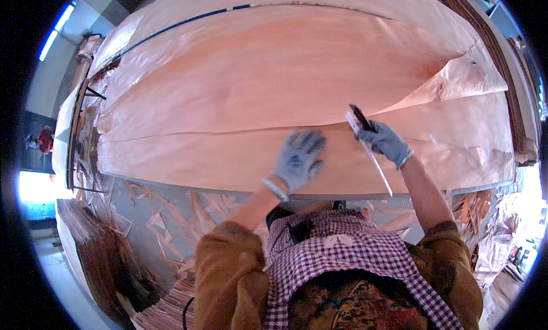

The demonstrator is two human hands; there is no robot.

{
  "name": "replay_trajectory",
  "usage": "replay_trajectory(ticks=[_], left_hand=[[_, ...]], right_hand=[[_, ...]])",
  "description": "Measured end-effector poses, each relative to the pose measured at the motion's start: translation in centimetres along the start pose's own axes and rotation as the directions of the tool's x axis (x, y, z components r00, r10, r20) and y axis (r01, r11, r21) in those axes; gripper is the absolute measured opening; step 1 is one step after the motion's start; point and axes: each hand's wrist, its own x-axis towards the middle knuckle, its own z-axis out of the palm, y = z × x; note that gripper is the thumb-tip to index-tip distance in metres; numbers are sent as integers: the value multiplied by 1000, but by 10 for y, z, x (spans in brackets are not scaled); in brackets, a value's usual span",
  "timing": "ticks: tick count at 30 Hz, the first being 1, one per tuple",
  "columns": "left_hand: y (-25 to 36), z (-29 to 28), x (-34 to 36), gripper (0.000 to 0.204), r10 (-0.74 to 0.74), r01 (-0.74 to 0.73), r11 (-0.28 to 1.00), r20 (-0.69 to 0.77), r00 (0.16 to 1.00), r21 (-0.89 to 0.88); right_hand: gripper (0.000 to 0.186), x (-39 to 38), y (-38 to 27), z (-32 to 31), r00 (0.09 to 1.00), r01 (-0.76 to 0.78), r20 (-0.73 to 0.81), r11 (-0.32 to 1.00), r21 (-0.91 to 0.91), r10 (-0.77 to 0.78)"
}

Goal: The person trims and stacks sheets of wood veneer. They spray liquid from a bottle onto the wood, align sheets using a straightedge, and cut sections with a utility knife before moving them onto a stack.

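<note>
Wide, thin, pinkish sheets that look like wood veneer (240,79) cover the table before me. A long seam, where one sheet's edge overlaps another, runs across them from left to right. My left hand (297,159), in a grey-white glove, rests with fingers spread on the near sheet, just below the seam. Gloved too, my right hand (383,143) is closed round a dark, narrow tool (359,116) that resembles a knife; its exact kind is unclear. A long white strip (377,167) passes by the same hand and slants down toward the table's near edge.
Toward the right, a veneer edge (451,82) curls up in a raised fold. A blue strip (182,25) lies along the far left. Torn veneer scraps (165,227) litter the floor below the near edge, with a brown stack (103,250) at lower left.
</note>
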Motion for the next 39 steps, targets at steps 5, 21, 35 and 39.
replay_trajectory(ticks=[5, 21, 35, 39], left_hand=[[-119, -63, -99, 57, -187, 185, 974, 5, 982, 129], [-299, -114, -81, 62, -104, 96, 982, 43, 994, 163], [-238, -93, -153, 54, -51, 45, 992, 54, 997, 115], [-199, -77, -135, 51, -2, 2, 1000, -4, 1000, 1]], right_hand=[[24, 71, -37, 43, 992, 46, -115, 998, 36, -41], [25, 51, -98, 256, 956, -98, 287, 987, 126, 58], [23, 102, -82, 288, 984, -113, 141, 993, 35, 107], [27, 104, -86, 293, 981, -172, 86, 985, -9, 172]])
